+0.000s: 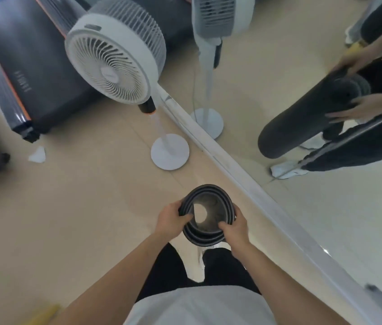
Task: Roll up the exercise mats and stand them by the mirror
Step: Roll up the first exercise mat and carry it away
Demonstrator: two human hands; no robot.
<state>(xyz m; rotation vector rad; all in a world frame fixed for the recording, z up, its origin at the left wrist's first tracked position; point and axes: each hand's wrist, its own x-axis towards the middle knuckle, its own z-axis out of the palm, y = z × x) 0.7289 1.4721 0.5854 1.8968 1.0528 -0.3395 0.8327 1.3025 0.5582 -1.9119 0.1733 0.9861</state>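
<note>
Gripping the top rim of a rolled mat [205, 239], the left hand [173, 218] is curled over one side and the right hand [234, 227] over the other, with fingertips tucked inside the roll. The mat is held on end in front of the legs, near the mirror [302, 109]. Whether its bottom touches the floor [68, 207] cannot be told. A white fan [115, 55] is seen farther off, beside a dark treadmill [25, 66].

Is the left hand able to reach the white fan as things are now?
Probably not at once. The left hand grips the rim of the rolled mat, which the right hand also holds. Nothing lies between it and the fan, but it must let go first.
</note>
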